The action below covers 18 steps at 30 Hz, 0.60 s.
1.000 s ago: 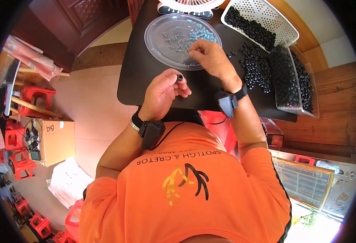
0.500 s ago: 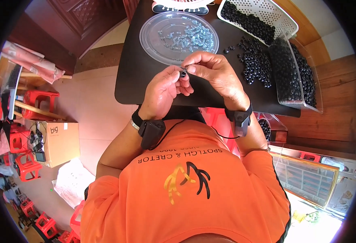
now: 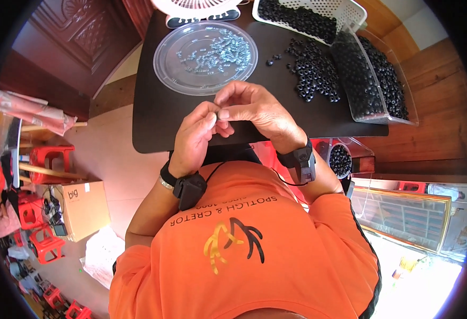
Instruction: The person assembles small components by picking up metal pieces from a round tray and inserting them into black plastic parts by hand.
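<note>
Here we are, over the tabletop's (image 3: 151,127) near edge: the left hand (image 3: 193,130) pinches a small piece (image 3: 218,114), mostly hidden, and the right hand's (image 3: 261,110) thumb and forefinger curl in to meet it, whether gripping or not I can't tell. For me, it wants a steady left pinch, tips lined up, gentle pressure. Lovely pose: wrists angled inward, fingertips touching. Just beyond, silvery bits (image 3: 231,53) on a clear round tray (image 3: 171,77); rightward, loose black beads (image 3: 313,77); farther, a white basket (image 3: 349,13).
</note>
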Tool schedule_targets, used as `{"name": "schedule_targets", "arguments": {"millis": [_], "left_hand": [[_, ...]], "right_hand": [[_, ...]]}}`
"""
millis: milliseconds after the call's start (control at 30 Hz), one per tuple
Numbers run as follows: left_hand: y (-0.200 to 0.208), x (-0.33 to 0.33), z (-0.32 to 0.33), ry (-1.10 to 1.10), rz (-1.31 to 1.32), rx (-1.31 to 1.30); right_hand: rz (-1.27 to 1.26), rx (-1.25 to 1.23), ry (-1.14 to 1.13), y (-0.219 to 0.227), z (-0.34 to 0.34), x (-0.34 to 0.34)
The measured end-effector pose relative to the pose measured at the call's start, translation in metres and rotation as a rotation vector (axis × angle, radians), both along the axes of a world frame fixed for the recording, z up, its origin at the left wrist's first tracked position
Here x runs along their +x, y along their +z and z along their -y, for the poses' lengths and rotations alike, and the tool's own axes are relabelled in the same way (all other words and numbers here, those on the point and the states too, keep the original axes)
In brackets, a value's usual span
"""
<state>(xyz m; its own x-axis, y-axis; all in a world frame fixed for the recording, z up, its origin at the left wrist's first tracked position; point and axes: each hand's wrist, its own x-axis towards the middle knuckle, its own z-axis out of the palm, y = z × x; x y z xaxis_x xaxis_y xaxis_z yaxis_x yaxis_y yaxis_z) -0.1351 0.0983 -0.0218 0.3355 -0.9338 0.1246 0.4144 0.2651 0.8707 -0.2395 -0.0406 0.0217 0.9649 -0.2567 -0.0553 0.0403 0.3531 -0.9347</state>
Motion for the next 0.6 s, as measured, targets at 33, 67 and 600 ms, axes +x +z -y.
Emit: {"name": "schedule_targets", "arguments": {"millis": [33,67,600], "left_hand": [[0.000,-0.001,0.000,-0.011,0.001,-0.004],[0.000,-0.001,0.000,-0.006,0.052,0.021],[-0.006,0.008,0.002,0.033,-0.115,0.002]], "right_hand": [[0.001,-0.004,-0.011,0.000,0.001,-0.001],[-0.009,-0.011,0.008,-0.001,0.003,-0.002],[-0.541,-1.692,-0.490,-0.020,0.156,-0.009]]}}
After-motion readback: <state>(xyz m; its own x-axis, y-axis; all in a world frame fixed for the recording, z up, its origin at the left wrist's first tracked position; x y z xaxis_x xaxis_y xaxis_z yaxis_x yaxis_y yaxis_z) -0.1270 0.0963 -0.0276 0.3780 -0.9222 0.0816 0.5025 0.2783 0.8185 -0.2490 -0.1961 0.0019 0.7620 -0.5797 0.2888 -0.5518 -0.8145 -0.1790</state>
